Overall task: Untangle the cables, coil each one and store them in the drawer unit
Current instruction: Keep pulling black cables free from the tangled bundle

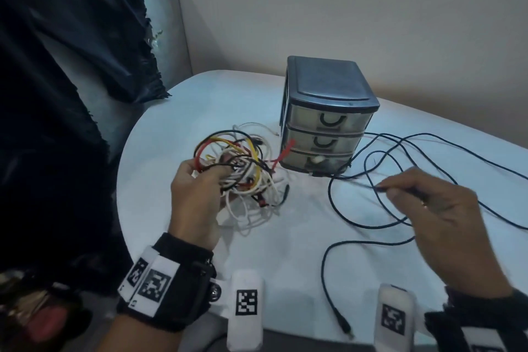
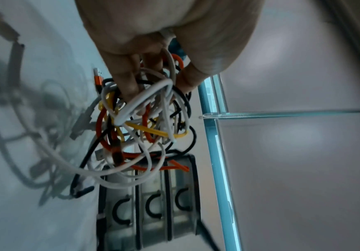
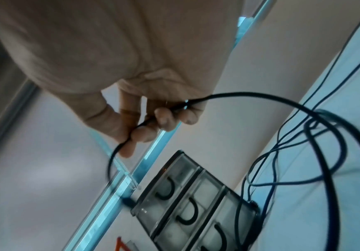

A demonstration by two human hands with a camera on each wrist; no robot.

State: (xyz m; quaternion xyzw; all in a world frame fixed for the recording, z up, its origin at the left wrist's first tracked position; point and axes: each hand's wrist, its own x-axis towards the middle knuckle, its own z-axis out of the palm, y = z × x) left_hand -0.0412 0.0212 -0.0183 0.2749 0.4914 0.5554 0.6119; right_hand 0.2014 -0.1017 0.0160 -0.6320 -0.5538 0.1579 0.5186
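White, black, red-orange and yellow leads make up the tangle of cables (image 1: pixel 243 168), which sits on the pale table (image 1: pixel 285 266) just left of the drawer unit (image 1: pixel 325 117). The left hand (image 1: pixel 197 194) grips the near side of the knot, fingers (image 2: pixel 127 79) curled through several loops and lifting part of it off the surface. An orange plug (image 2: pixel 98 79) sticks out of the bundle in the left wrist view. A long black cable (image 1: pixel 400 168) lies apart in loose loops on the right of the table; the right hand (image 1: pixel 445 208) pinches one strand of it between thumb and fingertips (image 3: pixel 164 117). Its free end (image 1: pixel 344 326) lies near the table's front edge. The drawer unit has three translucent drawers, all closed, each with a black curved handle. No brand or readable writing shows; only square black-and-white coded markers (image 1: pixel 246 302) on the wrist straps and white mounts.
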